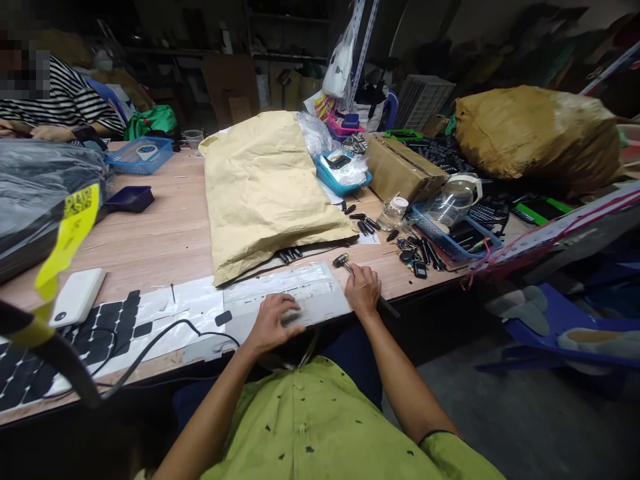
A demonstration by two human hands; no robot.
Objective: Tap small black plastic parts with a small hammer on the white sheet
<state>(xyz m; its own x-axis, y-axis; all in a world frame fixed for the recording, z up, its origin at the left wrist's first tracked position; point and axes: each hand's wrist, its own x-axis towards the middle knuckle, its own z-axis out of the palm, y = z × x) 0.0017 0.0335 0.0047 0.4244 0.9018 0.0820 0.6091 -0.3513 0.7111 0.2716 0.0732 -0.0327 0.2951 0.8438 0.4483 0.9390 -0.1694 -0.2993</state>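
My right hand (363, 290) is closed around a small hammer (342, 261). Its metal head sticks out past my fingers toward the table, and the dark handle runs back beyond my wrist. My left hand (273, 323) hovers at or just over a white board (320, 290) along the table's front edge. Its fingers are curved and apart from the thumb, with some blur at the tips; nothing shows between them. Left of the board, a white sheet (175, 307) carries black square pieces (113, 323). Whether my left fingertips touch the board is unclear.
A large tan paper bag (265, 193) stands just beyond the board. To the right are a blue basket (450, 233), a glass jar (393, 215), keys (420, 269) and a cardboard box (403, 170). A white device (77, 297) and black cable (170, 327) lie left. A person in striped sleeves (75, 100) sits far left.
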